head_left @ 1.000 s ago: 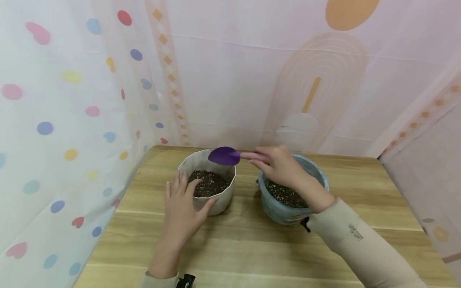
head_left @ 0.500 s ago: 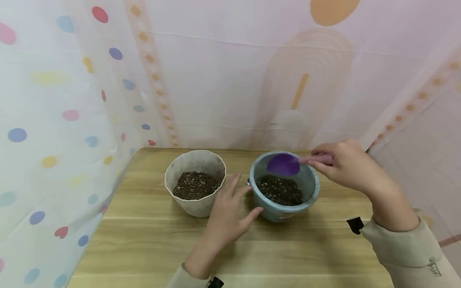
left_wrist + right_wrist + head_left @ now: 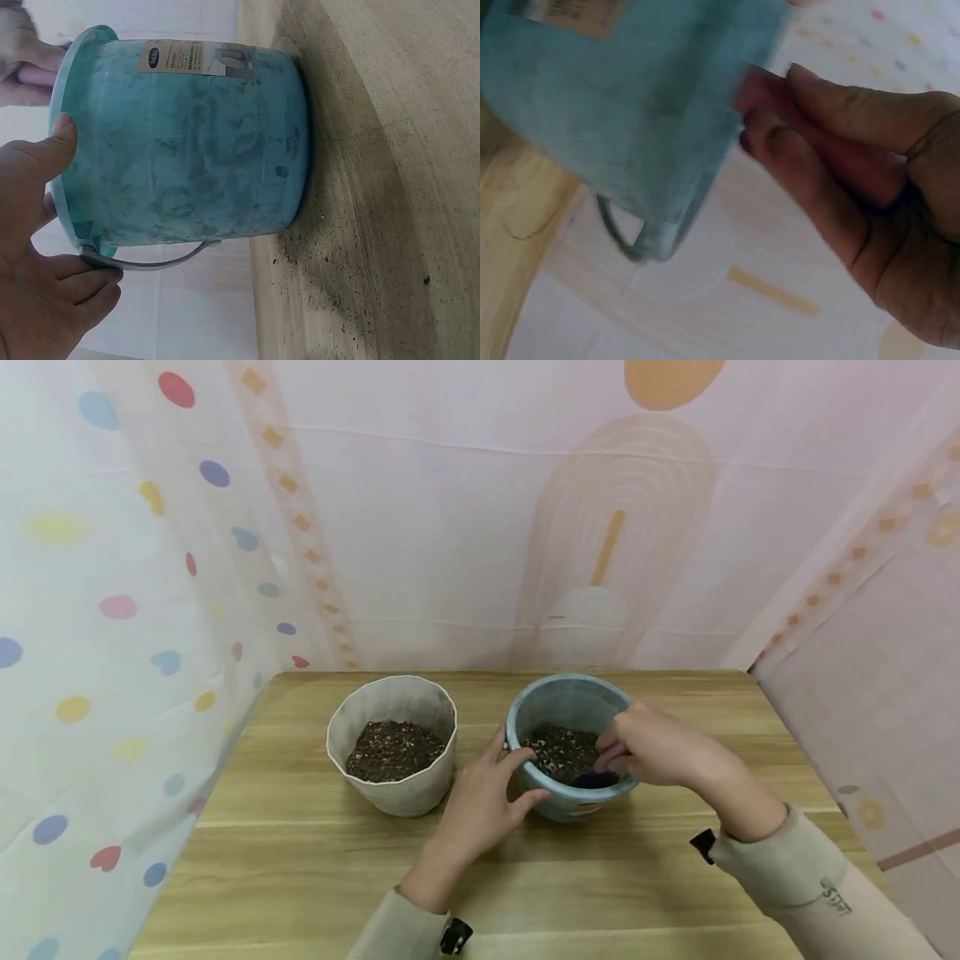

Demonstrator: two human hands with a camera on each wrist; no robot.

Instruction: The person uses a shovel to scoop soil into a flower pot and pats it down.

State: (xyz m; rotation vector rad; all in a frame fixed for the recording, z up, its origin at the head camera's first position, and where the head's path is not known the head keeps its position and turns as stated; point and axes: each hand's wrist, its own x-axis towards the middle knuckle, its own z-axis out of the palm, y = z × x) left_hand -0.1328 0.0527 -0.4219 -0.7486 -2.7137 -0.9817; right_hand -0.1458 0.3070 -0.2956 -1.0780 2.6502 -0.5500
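Note:
My right hand grips the pink handle of a garden trowel. Its purple blade dips into the dark soil inside a blue bucket, partly hidden by the front rim. At the bucket's left side, my left hand holds the rim. The left wrist view shows the thumb on the outside of the rim and the other fingers by the wire handle. To the left stands a whitish pot with a many-sided rim, partly filled with soil; neither hand touches it.
Both containers stand on a wood-grain table, near its back edge. A patterned curtain hangs close behind and along the sides. Soil crumbs lie on the table beside the bucket.
The trowel moved from above the whitish pot over to the bucket, then down into its soil. My left hand left the pot, went right and took hold of the bucket's rim.

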